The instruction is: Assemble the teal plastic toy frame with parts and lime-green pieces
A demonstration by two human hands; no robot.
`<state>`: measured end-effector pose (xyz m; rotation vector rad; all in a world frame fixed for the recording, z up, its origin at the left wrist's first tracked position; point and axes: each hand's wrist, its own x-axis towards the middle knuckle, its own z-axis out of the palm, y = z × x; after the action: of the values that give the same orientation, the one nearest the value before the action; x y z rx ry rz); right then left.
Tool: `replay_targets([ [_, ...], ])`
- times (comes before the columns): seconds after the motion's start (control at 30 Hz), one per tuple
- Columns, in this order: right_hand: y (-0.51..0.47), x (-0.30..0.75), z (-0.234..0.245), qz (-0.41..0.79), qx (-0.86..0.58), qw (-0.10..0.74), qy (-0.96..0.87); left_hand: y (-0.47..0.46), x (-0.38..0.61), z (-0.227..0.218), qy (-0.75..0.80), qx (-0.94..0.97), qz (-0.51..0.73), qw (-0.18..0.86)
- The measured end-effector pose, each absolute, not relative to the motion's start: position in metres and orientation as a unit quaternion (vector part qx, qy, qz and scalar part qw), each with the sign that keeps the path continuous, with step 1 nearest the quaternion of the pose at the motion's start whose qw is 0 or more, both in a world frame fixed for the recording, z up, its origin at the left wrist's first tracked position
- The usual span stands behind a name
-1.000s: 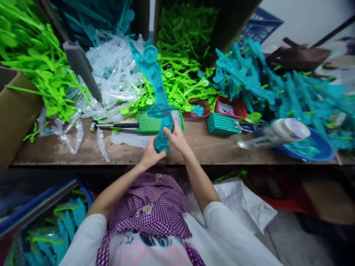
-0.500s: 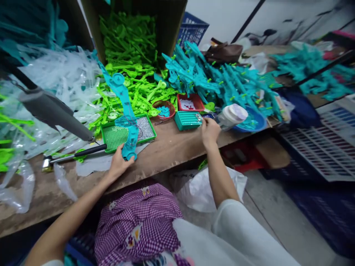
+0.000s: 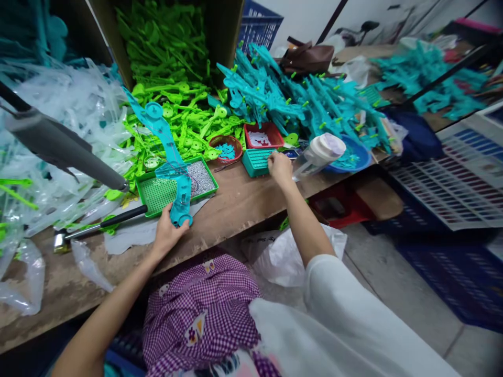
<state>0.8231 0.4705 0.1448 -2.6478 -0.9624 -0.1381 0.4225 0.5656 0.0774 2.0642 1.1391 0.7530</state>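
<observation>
My left hand (image 3: 168,233) is closed round the lower end of a long turquoise plastic part (image 3: 168,141), which has round bosses and thin dark wires along it. The part slants up and away over a green tray (image 3: 157,195) that holds small silvery pieces on its right side. My right hand (image 3: 280,166) is at the right edge of a small teal ribbed box (image 3: 253,162), its fingers pinched together; what they hold, if anything, is too small to make out. Right of that hand stands a clear jar with a white lid (image 3: 327,146).
A hammer (image 3: 106,225) lies at the front left, below a hanging grey power screwdriver (image 3: 66,146). Behind are heaps of green parts (image 3: 188,125), clear plastic parts (image 3: 78,110) and turquoise parts (image 3: 259,86). A red basket (image 3: 239,152), red tray (image 3: 281,141) and blue bowl (image 3: 363,159) hold small pieces.
The view has shifted a little. My right hand has moved slightly left, closer over the teal box's edge. My left hand keeps its hold on the turquoise part.
</observation>
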Motion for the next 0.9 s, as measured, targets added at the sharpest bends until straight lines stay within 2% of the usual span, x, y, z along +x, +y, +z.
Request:
replay_targets([
  [0.27, 0.474, 0.844, 0.153, -0.077, -0.887, 0.257, -0.375, 0.566, 0.423, 0.078, 0.418, 0.795, 0.293, 0.328],
  [0.5, 0.503, 0.820, 0.149, -0.040, -0.847, 0.218, -0.483, 0.565, 0.424, 0.075, 0.411, 0.792, 0.308, 0.330],
  [0.77, 0.520, 0.836, 0.170, 0.186, -0.862, 0.193, -0.429, 0.563, 0.423, 0.079, 0.399, 0.788, 0.312, 0.352],
  [0.9, 0.519, 0.818, 0.184, 0.041, -0.875, 0.152, -0.458, 0.563, 0.422, 0.076, 0.394, 0.785, 0.319, 0.356],
])
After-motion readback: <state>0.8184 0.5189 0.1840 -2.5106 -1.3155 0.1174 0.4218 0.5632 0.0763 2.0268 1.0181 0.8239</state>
